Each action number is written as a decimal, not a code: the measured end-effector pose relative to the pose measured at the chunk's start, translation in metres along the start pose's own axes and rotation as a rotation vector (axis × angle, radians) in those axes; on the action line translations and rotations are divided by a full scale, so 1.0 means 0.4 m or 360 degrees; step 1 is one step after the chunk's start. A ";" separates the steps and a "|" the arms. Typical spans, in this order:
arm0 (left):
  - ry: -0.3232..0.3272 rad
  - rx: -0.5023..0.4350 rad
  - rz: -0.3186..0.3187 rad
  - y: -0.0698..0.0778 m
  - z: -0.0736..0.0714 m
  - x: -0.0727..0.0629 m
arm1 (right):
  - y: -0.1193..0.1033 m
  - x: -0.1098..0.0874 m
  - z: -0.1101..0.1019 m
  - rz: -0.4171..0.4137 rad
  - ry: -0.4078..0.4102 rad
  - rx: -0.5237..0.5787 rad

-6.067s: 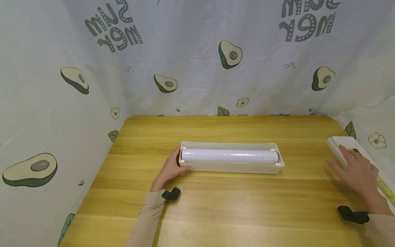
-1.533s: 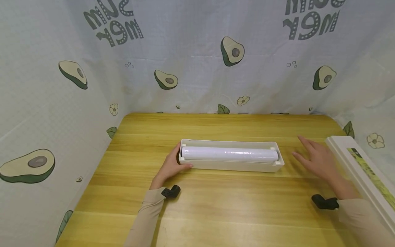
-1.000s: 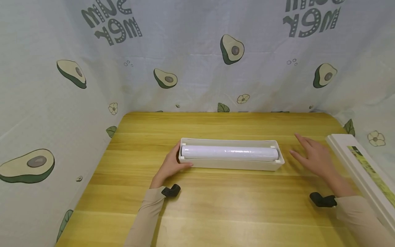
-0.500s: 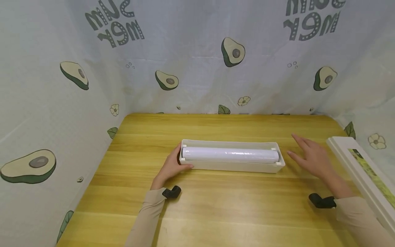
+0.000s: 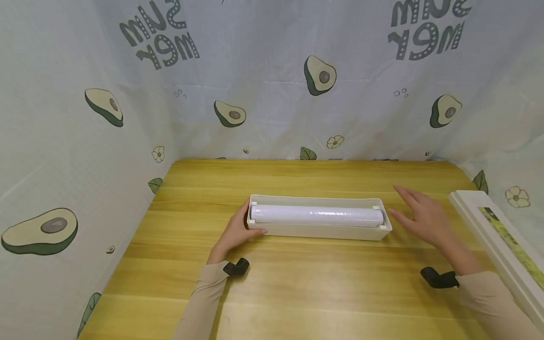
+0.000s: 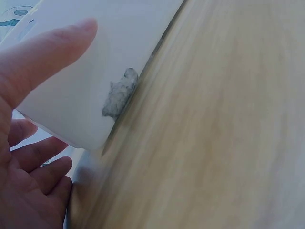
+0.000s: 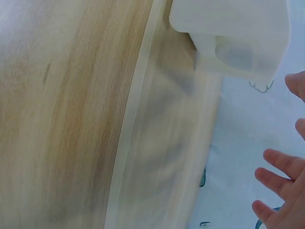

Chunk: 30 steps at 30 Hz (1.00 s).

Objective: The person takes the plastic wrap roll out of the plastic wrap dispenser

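Note:
In the head view a long white open-topped box point(image 5: 318, 231) lies across the middle of the table. Inside it rests a glossy white roll point(image 5: 316, 215) that looks like plastic wrap. My left hand point(image 5: 233, 233) holds the box's left end, thumb on the near wall and fingers around the end, as the left wrist view of the box point(image 6: 71, 100) also shows. A grey patch point(image 6: 120, 94) marks its side. Just off the box's right end, my right hand point(image 5: 425, 221) hovers with spread fingers, touching nothing; the right wrist view shows these fingers point(image 7: 281, 162) apart from the box.
A long white lid-like piece point(image 5: 469, 205) with a green and yellow label lies at the table's right edge, beside my right forearm. A pale cloth point(image 5: 272, 118) printed with avocados hangs behind and at the sides of the wooden table point(image 5: 314, 293).
My right hand has left the white lid-like piece, where it rested earlier, and moved left towards the box's right end. It edges closer still in the latest frames. My left hand stays put.

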<state>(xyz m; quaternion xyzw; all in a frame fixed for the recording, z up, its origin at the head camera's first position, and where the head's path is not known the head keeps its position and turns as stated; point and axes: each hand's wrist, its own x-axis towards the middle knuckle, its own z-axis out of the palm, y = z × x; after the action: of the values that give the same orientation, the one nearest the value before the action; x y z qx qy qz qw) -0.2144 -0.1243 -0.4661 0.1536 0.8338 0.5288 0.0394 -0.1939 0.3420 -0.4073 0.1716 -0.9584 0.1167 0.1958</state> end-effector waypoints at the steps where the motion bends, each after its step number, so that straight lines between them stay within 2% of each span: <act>1: 0.0000 0.0004 -0.0007 -0.001 0.000 0.000 | 0.001 0.000 0.002 0.0002 -0.0001 0.0003; 9: 0.0001 0.0006 -0.0026 -0.003 -0.001 0.002 | 0.004 0.003 0.012 -0.0036 0.0057 0.0048; 20: -0.0014 0.0026 -0.0031 -0.009 -0.001 0.003 | -0.022 0.008 0.007 -0.0057 0.0026 0.0065; 26: -0.0015 0.0030 -0.0037 -0.009 0.000 0.004 | -0.028 0.010 0.010 -0.0096 0.0080 0.0112; 30: -0.0003 0.0037 -0.0036 -0.011 0.001 0.006 | -0.034 0.015 0.008 -0.0092 0.0067 0.0109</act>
<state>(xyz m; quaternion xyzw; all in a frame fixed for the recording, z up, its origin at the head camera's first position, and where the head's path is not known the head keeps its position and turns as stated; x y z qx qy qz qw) -0.2176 -0.1249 -0.4702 0.1451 0.8416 0.5183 0.0444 -0.1950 0.3268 -0.4056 0.2033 -0.9442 0.1475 0.2132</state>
